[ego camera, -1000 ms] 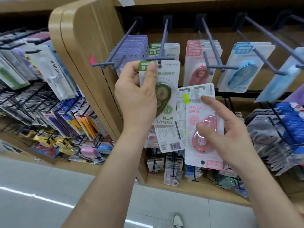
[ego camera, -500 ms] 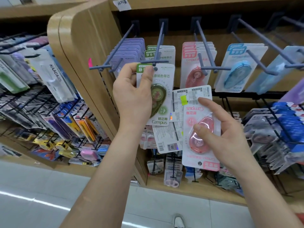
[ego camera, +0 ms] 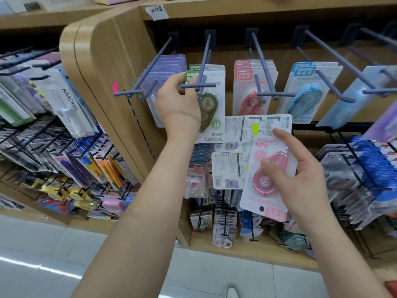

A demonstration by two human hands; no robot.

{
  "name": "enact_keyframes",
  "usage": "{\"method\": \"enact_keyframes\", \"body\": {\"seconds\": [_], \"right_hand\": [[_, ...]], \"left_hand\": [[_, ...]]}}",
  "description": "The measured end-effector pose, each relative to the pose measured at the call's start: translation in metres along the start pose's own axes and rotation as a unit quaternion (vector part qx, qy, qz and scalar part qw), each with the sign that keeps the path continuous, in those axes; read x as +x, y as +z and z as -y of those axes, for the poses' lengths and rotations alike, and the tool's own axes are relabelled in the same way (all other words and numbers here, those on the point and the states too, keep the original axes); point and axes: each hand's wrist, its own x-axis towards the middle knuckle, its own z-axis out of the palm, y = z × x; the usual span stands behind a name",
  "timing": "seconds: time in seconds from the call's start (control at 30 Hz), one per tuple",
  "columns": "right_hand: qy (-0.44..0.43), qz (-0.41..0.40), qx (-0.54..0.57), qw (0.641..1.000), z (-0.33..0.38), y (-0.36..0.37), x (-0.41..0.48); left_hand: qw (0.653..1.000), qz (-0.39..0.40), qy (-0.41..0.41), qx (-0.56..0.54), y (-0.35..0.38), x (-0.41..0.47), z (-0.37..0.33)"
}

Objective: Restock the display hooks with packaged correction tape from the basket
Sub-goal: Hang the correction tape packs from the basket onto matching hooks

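My left hand [ego camera: 179,104] pinches the top of a green correction tape pack [ego camera: 211,108] that sits on the second blue-grey hook [ego camera: 202,67], its hole threaded over the hook's tip. My right hand [ego camera: 300,179] holds a fan of packs lower right: a pink correction tape pack [ego camera: 268,181] upside down in front, and white-backed packs [ego camera: 242,134] behind it. Purple packs [ego camera: 166,67], pink packs [ego camera: 251,82] and blue packs [ego camera: 307,91] hang on neighbouring hooks. No basket is in view.
A curved wooden shelf end [ego camera: 107,72] stands left of the hooks. Racks of pens and stationery [ego camera: 64,147] fill the left; more hanging goods [ego camera: 365,168] crowd the right and the shelf below. Long hook prongs [ego camera: 335,59] jut towards me. Grey tiled floor [ego camera: 53,254] lies beneath.
My left hand has pushed the green pack up and back onto the second hook. My right hand has kept its fan of packs nearly still below.
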Motion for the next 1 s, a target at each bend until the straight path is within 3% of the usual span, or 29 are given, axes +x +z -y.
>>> {"method": "enact_keyframes", "body": {"seconds": [0.07,0.23,0.33,0.47,0.57,0.63,0.73,0.83,0.9,1.0], "right_hand": [[0.004,-0.023,0.011,1.0,-0.001,-0.006,0.001],[0.0,-0.06,0.058,0.996,-0.004,-0.022,0.002],[-0.001,-0.069,0.083,0.994,-0.008,-0.025,0.002],[0.018,-0.011,0.078,0.997,-0.008,-0.033,-0.005],[0.044,0.061,0.058,0.995,-0.01,-0.041,-0.01],[0.056,0.083,0.057,0.993,-0.013,-0.045,-0.011],[0.111,0.052,0.067,0.99,-0.019,-0.048,-0.012],[0.155,-0.007,0.067,0.986,-0.02,-0.046,-0.013],[0.189,-0.03,0.114,0.975,-0.015,-0.04,-0.011],[0.177,-0.018,0.14,0.974,-0.01,-0.029,-0.008]], "left_hand": [[1.0,-0.006,0.02,-0.004,-0.009,-0.012,0.0],[0.991,0.012,0.087,0.104,-0.043,-0.068,0.015],[0.984,0.15,-0.043,0.086,-0.044,-0.109,0.022],[0.938,0.282,-0.202,-0.004,-0.034,-0.115,0.022],[0.92,0.28,-0.259,-0.088,-0.029,-0.115,0.013],[0.928,0.251,-0.249,-0.117,-0.026,-0.121,0.011],[0.955,0.204,-0.154,-0.15,-0.028,-0.13,0.011],[0.966,0.225,0.09,-0.086,-0.044,-0.133,0.026],[0.922,0.275,0.272,0.032,-0.053,-0.135,0.043],[0.865,0.333,0.36,0.106,-0.062,-0.143,0.058]]}}
